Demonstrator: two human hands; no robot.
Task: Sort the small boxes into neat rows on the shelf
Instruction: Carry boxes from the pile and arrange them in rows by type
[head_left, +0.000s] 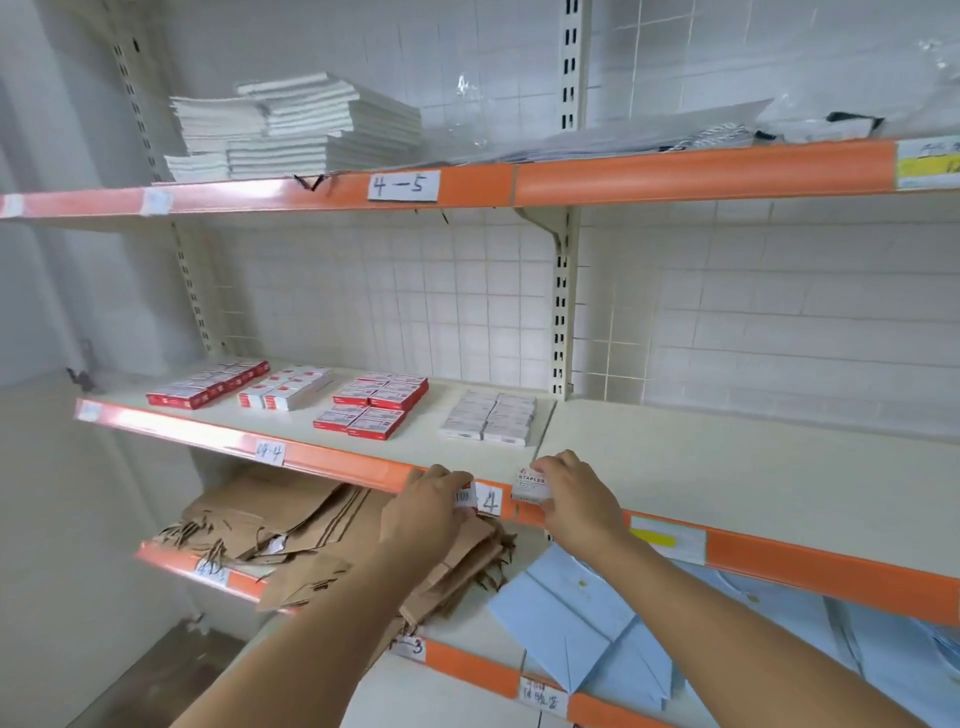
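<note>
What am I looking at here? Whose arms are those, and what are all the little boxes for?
The picture comes from a camera worn on a person's head, so the arms are that person's own. The left hand holds a small box with a barcode. The right hand pinches a white box marked "Staples". Both are at the orange front edge of the middle shelf. On that shelf sit four tidy groups: three of red-and-white boxes and one of white boxes. White booklets lie stacked above, brown paper bags below.

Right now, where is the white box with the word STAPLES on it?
In the head view, the right hand holds the staples box at the orange front edge of the middle shelf, just below the white boxes.
</note>
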